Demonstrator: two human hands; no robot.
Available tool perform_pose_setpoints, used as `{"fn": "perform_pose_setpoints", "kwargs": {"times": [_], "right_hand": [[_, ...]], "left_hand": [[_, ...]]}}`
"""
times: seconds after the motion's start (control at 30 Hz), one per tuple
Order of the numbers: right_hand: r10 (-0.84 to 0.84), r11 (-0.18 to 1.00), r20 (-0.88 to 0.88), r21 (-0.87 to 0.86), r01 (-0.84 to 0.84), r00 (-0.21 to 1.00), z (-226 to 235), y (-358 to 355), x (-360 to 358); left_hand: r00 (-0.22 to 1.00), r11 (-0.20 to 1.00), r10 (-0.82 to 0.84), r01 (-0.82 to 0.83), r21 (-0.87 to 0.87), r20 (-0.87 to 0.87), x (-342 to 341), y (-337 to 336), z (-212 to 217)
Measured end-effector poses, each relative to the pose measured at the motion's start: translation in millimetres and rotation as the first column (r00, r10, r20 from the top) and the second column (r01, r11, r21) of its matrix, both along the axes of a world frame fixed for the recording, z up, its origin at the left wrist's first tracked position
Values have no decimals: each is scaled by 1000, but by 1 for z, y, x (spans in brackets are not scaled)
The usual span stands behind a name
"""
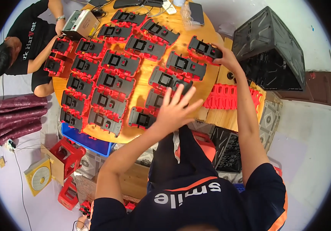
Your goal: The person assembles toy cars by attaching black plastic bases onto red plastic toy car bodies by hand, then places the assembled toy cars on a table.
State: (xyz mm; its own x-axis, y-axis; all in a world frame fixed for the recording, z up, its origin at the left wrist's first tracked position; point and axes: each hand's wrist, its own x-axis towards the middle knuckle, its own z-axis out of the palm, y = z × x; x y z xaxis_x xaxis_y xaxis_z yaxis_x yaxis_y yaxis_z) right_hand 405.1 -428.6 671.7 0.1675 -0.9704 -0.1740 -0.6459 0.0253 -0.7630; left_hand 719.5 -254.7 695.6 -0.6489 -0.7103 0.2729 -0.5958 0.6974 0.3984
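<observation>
With fingers spread, my left hand (174,110) hovers over the right-hand column of red-and-black plastic housings on the round wooden table (150,68). It partly hides a housing (153,101) beneath it and holds nothing. Farther off at the right, my right hand (227,59) grips the right end of another housing (201,47), a black plate with a square frame over a red base. That one sits at the top of the column, close to the table's edge. Just below it lies a similar housing (186,64).
Rows of more such housings (121,63) cover the table's middle and left. A co-worker (27,42) sits at far left beside a beige boxy machine (81,24). Red slotted plastic pieces (231,97) and a large black crate (269,46) stand at right. A blue bin (86,140) is below.
</observation>
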Motion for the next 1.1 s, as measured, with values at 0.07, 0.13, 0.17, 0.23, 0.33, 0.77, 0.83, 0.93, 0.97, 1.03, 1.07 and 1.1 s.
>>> {"fn": "perform_pose_setpoints", "kwargs": {"times": [0.07,0.13,0.17,0.23,0.33,0.77,0.83,0.93,0.97,1.03,1.07,1.1], "right_hand": [[64,992,-23,-111,-66,998,-6,4,4],[134,966,-53,-214,-142,990,-23,3,8],[146,967,-47,-204,-153,988,-26,2,13],[55,982,129,-184,-31,990,-29,-2,23],[-161,980,327,-57,189,931,-35,14,7],[-558,796,694,294,529,455,-71,67,94],[-524,835,653,266,482,548,-79,83,61],[-367,845,621,-88,527,693,-80,135,-1],[-343,828,576,-187,528,742,-76,152,-14],[-239,838,285,-423,345,928,-88,207,-55],[-151,895,179,-392,211,972,-94,238,-70],[-58,936,80,-344,82,995,-103,273,-82]], "left_hand": [[999,1000,5,-4,-18,43,-16,3,-18],[991,998,46,-41,-42,124,-27,-7,-32],[980,996,74,-64,-55,187,-23,-10,-36],[961,990,93,-62,-125,262,-7,-13,-44],[965,972,235,-231,-43,117,3,3,-14],[-524,222,786,-255,941,-328,-50,111,-78],[-546,253,777,-186,949,-314,-46,115,-82],[-452,150,837,-351,924,-308,-75,150,-58],[-377,51,891,-469,882,-252,-86,162,-63],[-118,2,989,-612,791,-94,-102,211,-100],[105,-4,990,-637,771,91,-98,240,-133],[319,10,908,-663,749,271,-91,263,-165]]}}
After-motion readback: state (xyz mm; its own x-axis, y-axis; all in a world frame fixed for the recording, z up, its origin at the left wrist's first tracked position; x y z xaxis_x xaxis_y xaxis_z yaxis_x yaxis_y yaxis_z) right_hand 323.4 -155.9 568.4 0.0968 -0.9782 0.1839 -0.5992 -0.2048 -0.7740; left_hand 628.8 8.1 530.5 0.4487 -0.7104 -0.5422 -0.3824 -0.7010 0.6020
